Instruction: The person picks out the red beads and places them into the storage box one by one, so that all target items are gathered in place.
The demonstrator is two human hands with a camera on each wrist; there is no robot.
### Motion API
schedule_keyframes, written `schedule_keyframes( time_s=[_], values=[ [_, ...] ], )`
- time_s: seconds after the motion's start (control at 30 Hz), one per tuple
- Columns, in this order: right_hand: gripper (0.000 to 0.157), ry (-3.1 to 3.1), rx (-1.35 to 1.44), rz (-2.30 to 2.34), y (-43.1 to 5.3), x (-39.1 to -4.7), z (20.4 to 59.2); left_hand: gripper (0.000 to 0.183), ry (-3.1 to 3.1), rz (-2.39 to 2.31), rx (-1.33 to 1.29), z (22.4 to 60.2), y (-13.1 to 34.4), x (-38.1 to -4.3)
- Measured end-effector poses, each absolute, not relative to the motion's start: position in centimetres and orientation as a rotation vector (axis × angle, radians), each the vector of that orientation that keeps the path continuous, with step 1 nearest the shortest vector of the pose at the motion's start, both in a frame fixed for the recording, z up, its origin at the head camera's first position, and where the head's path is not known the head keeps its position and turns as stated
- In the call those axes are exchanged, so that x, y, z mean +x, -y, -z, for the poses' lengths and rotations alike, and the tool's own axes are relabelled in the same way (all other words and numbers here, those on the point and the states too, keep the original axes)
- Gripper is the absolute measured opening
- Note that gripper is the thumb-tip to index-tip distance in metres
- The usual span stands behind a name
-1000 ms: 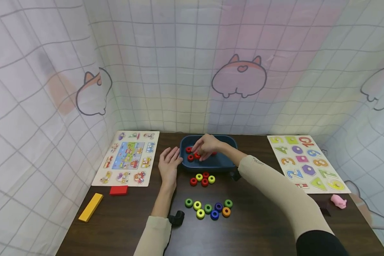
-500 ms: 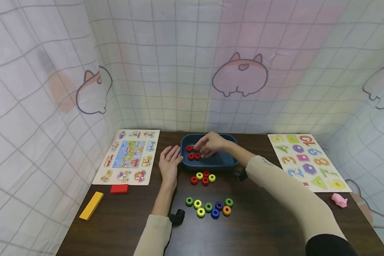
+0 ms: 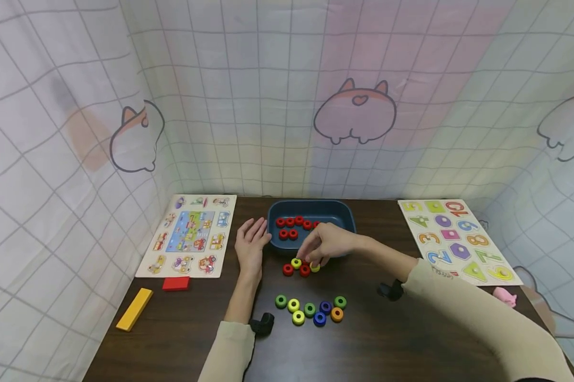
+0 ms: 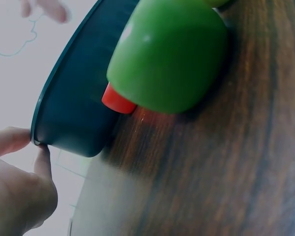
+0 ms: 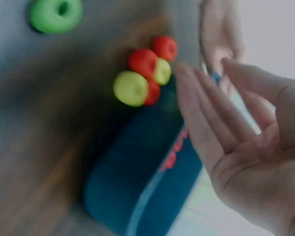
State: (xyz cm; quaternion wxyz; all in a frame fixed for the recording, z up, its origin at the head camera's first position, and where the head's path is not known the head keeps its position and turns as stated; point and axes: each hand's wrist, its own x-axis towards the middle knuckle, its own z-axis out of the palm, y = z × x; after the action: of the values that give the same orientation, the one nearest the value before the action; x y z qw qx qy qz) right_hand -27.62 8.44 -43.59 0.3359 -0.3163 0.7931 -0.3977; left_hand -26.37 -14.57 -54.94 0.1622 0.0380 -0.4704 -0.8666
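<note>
My left hand [image 3: 250,249] lies by the left end of a dark blue tray [image 3: 346,212], fingers extended; in the left wrist view thumb and finger touch the tray's rim [image 4: 35,115]. Over the tray's front edge, my right hand [image 3: 327,244] reaches down above a small cluster of red and yellow ring beads. Its fingers partly cover a yellow bead [image 3: 315,267]; another yellow bead [image 3: 296,263] and a red bead [image 3: 288,270] show beside it. In the right wrist view the right hand [image 5: 246,142] has extended fingers and nothing between them. Several red beads [image 3: 293,234] lie inside the tray.
Nearer the front lie green [image 3: 281,301], yellow, blue [image 3: 319,319] and orange [image 3: 336,314] beads. A picture puzzle board [image 3: 145,260], red block [image 3: 176,284] and yellow block [image 3: 135,310] are at left. A number puzzle board [image 3: 425,223] and pink pig toy [image 3: 505,297] are at right.
My right hand has left the tray's inside and moved toward me, over the red and yellow beads in front. More red beads in the tray are uncovered. The left hand stays by the tray.
</note>
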Motion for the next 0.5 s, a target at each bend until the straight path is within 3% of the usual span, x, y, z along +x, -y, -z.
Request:
schedule_keyframes(
  time_s=[0.5],
  values=[
    [0.026,-2.252,-0.818,1.048,-9.0,-25.3,48.8,0.062,1.362,2.474,0.082,54.7,14.6,-26.2]
  ],
)
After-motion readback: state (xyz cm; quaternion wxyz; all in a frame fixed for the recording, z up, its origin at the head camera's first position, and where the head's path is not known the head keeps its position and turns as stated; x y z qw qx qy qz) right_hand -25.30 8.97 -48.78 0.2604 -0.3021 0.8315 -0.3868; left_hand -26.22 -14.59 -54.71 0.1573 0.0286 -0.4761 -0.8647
